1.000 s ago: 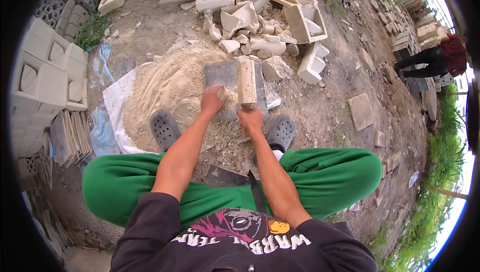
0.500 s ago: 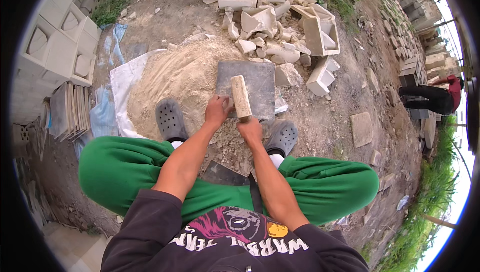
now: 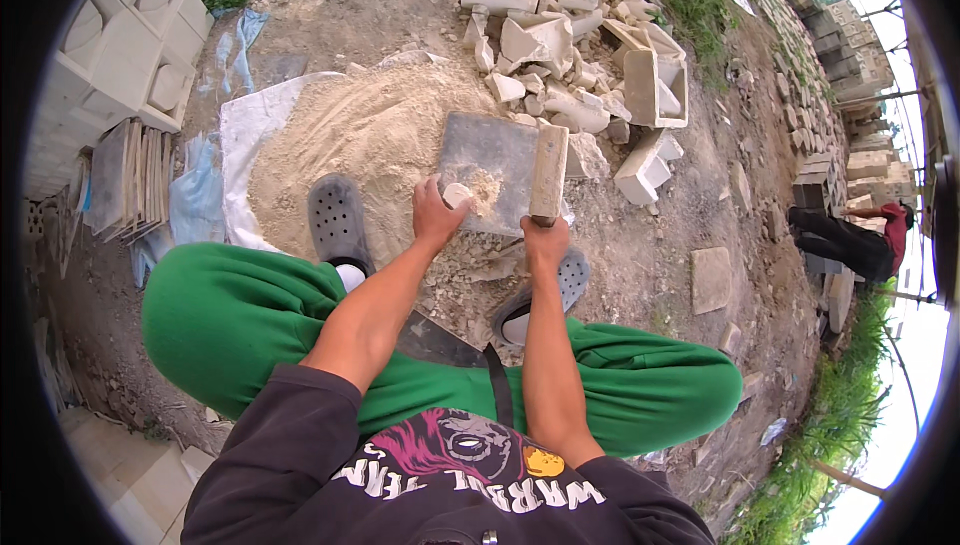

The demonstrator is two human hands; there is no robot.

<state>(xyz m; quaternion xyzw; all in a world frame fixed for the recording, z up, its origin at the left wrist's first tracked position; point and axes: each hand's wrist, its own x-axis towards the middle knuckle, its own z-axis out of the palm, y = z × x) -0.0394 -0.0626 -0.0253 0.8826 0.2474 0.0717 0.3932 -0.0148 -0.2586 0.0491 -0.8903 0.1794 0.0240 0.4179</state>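
Observation:
My left hand (image 3: 436, 217) is closed around a small pale chunk of block (image 3: 457, 195) at the near left edge of a flat dark board (image 3: 488, 145). Beside the chunk, pale crumbs (image 3: 486, 190) lie scattered on the board. A dusty wooden mallet (image 3: 549, 171) is gripped by the handle in my right hand (image 3: 545, 243); its long head appears over the board's right edge, apart from the chunk. Left of the board, a heap of sandy powder (image 3: 350, 135) spreads over a white sheet (image 3: 240, 130).
Broken pale blocks (image 3: 540, 42) pile up beyond the board. Stacked blocks (image 3: 125, 35) and thin boards (image 3: 130, 180) stand at the left. My grey shoes (image 3: 340, 220) flank the work spot. A person in a red top (image 3: 893, 235) is at the far right.
The mallet has moved right, off the board's middle. The chunk in my left hand and the crumbs now show. My right shoe has shifted inward, and the person at far right has shifted slightly.

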